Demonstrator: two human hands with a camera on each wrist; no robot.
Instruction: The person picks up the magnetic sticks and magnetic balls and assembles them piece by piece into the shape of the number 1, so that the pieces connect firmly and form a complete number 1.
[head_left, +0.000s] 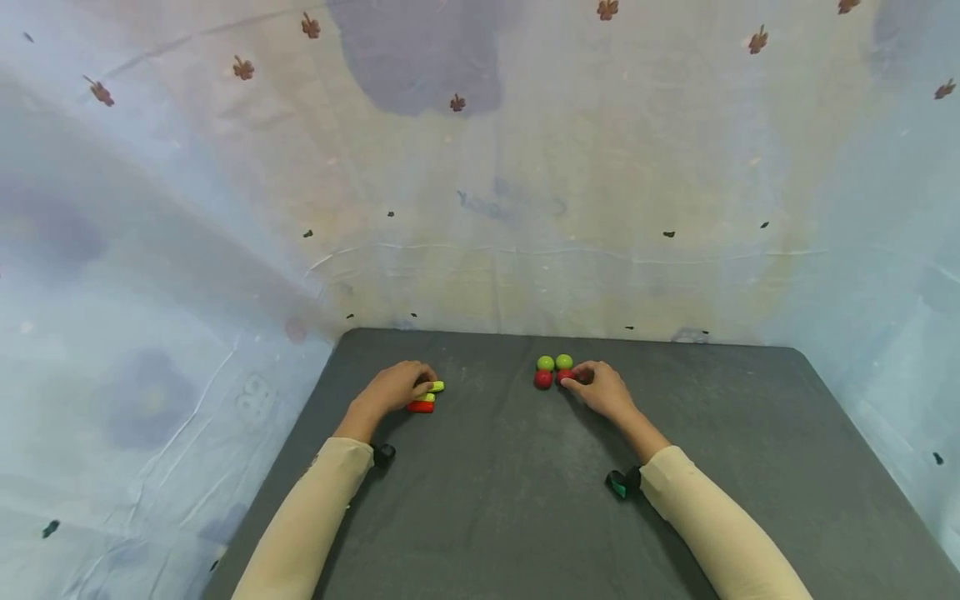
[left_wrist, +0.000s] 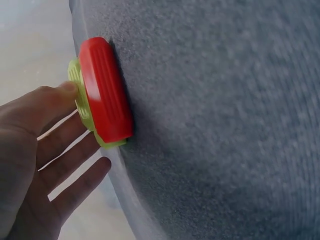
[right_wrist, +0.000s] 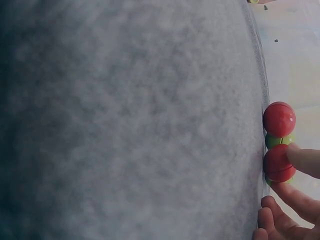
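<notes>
My left hand (head_left: 396, 386) is at the table's far left, pinching a lime-green ridged plastic piece (left_wrist: 80, 95) between the thumb and fingers behind it. Against that piece lies a longer red ridged plastic piece (left_wrist: 105, 92). A second lime-green piece (left_wrist: 114, 144) shows partly under the red one. At the far middle, my right hand (head_left: 602, 392) pinches a red ball (right_wrist: 279, 163) between thumb and index finger. Left of it sits another red ball (head_left: 543, 379). Two green balls (head_left: 545, 363) stand just behind the red pair, mostly hidden in the right wrist view.
A dark grey cloth-like tabletop (head_left: 495, 500) lies under everything. Behind it and on both sides hangs a pale patterned sheet (head_left: 525, 183). Black wrist devices, one by the left cuff (head_left: 383, 454), sit close above the table.
</notes>
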